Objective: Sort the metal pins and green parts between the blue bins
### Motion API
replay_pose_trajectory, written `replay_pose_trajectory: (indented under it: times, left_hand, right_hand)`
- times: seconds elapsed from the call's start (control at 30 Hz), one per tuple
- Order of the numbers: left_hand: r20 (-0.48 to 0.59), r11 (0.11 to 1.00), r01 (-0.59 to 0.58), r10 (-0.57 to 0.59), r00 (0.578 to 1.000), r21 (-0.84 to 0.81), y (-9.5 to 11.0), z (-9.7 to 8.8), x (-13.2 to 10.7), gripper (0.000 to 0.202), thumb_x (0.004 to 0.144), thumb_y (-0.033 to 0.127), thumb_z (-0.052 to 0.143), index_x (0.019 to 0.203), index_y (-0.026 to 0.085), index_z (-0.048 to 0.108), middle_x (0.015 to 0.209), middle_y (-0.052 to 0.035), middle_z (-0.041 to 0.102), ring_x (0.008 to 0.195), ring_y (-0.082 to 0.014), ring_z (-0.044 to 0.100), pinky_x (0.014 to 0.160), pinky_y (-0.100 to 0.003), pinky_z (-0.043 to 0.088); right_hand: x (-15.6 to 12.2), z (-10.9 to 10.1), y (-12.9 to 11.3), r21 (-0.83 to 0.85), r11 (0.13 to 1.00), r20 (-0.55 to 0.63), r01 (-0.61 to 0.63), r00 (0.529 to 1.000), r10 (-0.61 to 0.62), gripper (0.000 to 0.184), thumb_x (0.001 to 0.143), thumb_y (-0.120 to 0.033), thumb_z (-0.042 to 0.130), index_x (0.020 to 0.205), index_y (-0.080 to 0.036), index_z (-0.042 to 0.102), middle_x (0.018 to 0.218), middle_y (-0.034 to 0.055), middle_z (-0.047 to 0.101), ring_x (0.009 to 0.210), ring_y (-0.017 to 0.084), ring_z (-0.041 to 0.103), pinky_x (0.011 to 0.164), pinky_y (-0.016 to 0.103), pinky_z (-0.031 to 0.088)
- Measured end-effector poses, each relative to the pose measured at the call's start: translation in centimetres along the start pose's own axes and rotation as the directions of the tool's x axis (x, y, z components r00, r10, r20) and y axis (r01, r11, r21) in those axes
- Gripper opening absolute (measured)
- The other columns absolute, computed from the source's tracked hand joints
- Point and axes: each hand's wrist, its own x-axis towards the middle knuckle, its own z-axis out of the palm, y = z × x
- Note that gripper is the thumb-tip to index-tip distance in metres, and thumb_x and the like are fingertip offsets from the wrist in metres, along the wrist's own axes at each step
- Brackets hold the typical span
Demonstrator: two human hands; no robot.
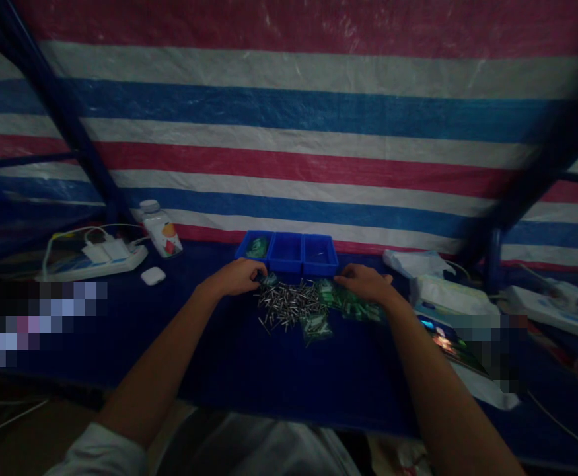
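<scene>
A heap of small metal pins (289, 305) lies on the dark blue table (249, 360), with small green plastic bags (353, 304) beside and under it. My left hand (239, 276) is curled at the heap's left edge, fingers closed on a small bag or part that I cannot make out. My right hand (365, 283) rests, fingers bent, on the green bags at the heap's right. Behind the heap stand three joined blue bins (287, 253); the left one holds something green.
At the left are a white power strip with plugs (95, 258), a white bottle (162, 231) and a small white earbud case (152, 276). White bags and paper (432, 277) and a phone (447, 340) lie right. A striped tarp forms the back wall.
</scene>
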Motion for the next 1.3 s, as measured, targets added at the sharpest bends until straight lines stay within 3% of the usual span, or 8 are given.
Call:
replay_pose_trajectory:
  times: [0.17, 0.27, 0.33, 0.5, 0.63, 0.8, 1.07, 1.3]
  left_hand:
    - [-0.044, 0.998, -0.027, 0.030, 0.999, 0.054, 0.6, -0.3, 0.3, 0.016, 0.078, 0.024, 0.059, 0.085, 0.020, 0.073, 0.061, 0.0003, 0.057, 0.056, -0.0151, 0.050, 0.057, -0.028, 0.030]
    - [-0.124, 0.999, -0.032, 0.032, 0.992, -0.003, 1.3, -0.8, 0.3, 0.020, 0.082, 0.030, 0.057, 0.086, 0.019, 0.073, 0.060, 0.0003, 0.057, 0.055, -0.0143, 0.049, 0.056, -0.028, 0.031]
    - [-0.170, 0.994, -0.028, 0.009, 0.985, -0.109, 1.8, -0.8, 0.4, 0.022, 0.082, 0.032, 0.058, 0.088, 0.018, 0.072, 0.063, -0.0004, 0.059, 0.057, -0.0140, 0.049, 0.057, -0.027, 0.033]
    - [-0.242, 0.892, -0.068, -0.047, 0.969, -0.446, 3.6, 0.3, 0.8, 0.027, 0.081, 0.039, 0.061, 0.091, 0.016, 0.069, 0.077, -0.0035, 0.066, 0.068, -0.0153, 0.055, 0.064, -0.029, 0.041]
    - [-0.247, 0.814, -0.095, -0.061, 0.967, -0.573, 4.8, 1.4, 1.2, 0.022, 0.080, 0.038, 0.062, 0.085, 0.017, 0.066, 0.076, -0.0033, 0.063, 0.068, -0.0146, 0.055, 0.063, -0.029, 0.042]
    - [-0.241, 0.785, -0.091, -0.075, 0.968, -0.613, 5.5, 2.3, 1.3, 0.020, 0.078, 0.038, 0.064, 0.079, 0.017, 0.063, 0.066, 0.0000, 0.055, 0.059, -0.0114, 0.048, 0.055, -0.027, 0.038]
    - [-0.247, 0.822, -0.091, -0.061, 0.967, -0.562, 5.5, 2.9, 1.5, 0.026, 0.080, 0.041, 0.062, 0.071, 0.017, 0.059, 0.057, 0.0037, 0.045, 0.052, -0.0095, 0.037, 0.048, -0.025, 0.027]
    - [-0.269, 0.824, -0.084, -0.086, 0.959, -0.561, 5.4, 3.0, 1.5, 0.027, 0.080, 0.041, 0.063, 0.071, 0.016, 0.062, 0.057, 0.0026, 0.048, 0.051, -0.0098, 0.039, 0.048, -0.025, 0.028]
  right_hand:
    - [-0.1, -0.9, -0.6, 0.086, 0.996, -0.142, 0.009, 0.990, 0.004, 0.029, 0.078, -0.049, 0.062, 0.078, -0.022, 0.072, 0.079, 0.0105, 0.070, 0.078, 0.029, 0.064, 0.072, 0.043, 0.042]
    - [-0.2, -1.3, -1.3, 0.243, 0.954, -0.334, 0.175, 0.938, -0.087, 0.030, 0.083, -0.045, 0.054, 0.075, -0.018, 0.068, 0.072, 0.0082, 0.068, 0.068, 0.022, 0.062, 0.065, 0.034, 0.041]
    - [-0.6, -1.2, -2.2, 0.335, 0.896, -0.394, 0.291, 0.907, -0.147, 0.031, 0.085, -0.045, 0.053, 0.078, -0.017, 0.067, 0.069, 0.0060, 0.066, 0.064, 0.018, 0.059, 0.062, 0.031, 0.041]
    - [-1.9, 1.0, -5.1, 0.480, 0.763, -0.218, 0.433, 0.901, -0.374, 0.039, 0.079, -0.046, 0.064, 0.106, -0.017, 0.067, 0.083, 0.0045, 0.067, 0.064, 0.014, 0.056, 0.061, 0.028, 0.042]
    - [-2.3, 2.2, -6.3, 0.486, 0.742, -0.163, 0.462, 0.882, -0.442, 0.027, 0.083, -0.044, 0.061, 0.080, -0.018, 0.066, 0.075, 0.0023, 0.065, 0.066, 0.014, 0.055, 0.062, 0.028, 0.040]
    - [-2.1, 1.9, -6.2, 0.587, 0.702, -0.166, 0.402, 0.909, -0.382, 0.024, 0.084, -0.040, 0.058, 0.073, -0.018, 0.061, 0.065, -0.0016, 0.055, 0.060, 0.012, 0.047, 0.057, 0.026, 0.035]
    - [-2.4, 1.9, -6.4, 0.635, 0.667, -0.115, 0.388, 0.902, -0.415, 0.024, 0.083, -0.038, 0.059, 0.070, -0.019, 0.057, 0.063, -0.0023, 0.052, 0.059, 0.011, 0.044, 0.056, 0.026, 0.034]
    - [-2.1, 2.5, -6.3, 0.669, 0.658, -0.123, 0.346, 0.925, -0.360, 0.021, 0.081, -0.041, 0.061, 0.080, -0.020, 0.062, 0.056, -0.0043, 0.049, 0.051, 0.011, 0.042, 0.050, 0.025, 0.032]
